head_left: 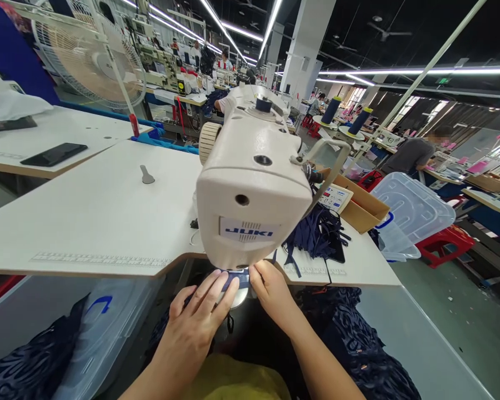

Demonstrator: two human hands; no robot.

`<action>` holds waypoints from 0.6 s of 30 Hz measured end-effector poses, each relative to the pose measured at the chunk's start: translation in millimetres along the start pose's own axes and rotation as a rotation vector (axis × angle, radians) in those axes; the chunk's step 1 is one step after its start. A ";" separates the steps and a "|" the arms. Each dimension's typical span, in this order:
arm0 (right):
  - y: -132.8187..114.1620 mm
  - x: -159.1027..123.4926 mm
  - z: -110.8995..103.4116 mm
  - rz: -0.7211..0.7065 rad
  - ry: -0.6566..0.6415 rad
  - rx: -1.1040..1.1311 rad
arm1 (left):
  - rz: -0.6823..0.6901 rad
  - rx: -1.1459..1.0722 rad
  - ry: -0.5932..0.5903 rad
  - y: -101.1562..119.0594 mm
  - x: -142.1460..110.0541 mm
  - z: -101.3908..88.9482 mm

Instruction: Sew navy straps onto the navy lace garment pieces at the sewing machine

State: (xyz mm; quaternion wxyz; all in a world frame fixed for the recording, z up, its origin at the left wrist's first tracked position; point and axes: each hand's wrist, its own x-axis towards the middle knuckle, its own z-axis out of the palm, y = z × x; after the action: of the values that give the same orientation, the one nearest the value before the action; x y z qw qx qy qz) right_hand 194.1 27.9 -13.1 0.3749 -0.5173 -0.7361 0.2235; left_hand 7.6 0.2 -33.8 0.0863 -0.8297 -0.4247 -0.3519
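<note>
At the front of a white JUKI sewing machine (254, 216), a small piece of navy fabric (238, 279) lies under the machine head. My left hand (202, 308) rests on it from the left, fingers stretched out and slightly spread over the cloth. From the other side my right hand (273, 291) pinches the fabric's right edge, thumb and forefinger close to the machine. The needle area is hidden by the head. Right of the machine, a heap of navy fabric strips (312, 230) lies on the white sewing table (87, 216). Patterned navy fabric (358, 339) hangs below the table edge.
A grey metal piece (147, 175) lies on the table to the left, with a black phone (54, 154) beyond. A cardboard box (360, 205) and clear plastic bin (412, 208) stand right. A fan (104, 64) is back left. A person (412, 153) sits at the right.
</note>
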 end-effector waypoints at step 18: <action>-71.4 -59.1 -58.0 -0.236 -0.513 0.182 | 0.167 -0.818 -0.584 11.1 -5.6 -34.5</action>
State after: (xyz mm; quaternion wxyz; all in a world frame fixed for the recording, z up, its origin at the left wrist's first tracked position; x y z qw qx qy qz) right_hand 207.9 -56.5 55.0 0.2447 -0.3189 -0.8388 0.3671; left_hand -3.7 -25.6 -10.3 -0.3402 -0.8904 -0.1909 -0.2347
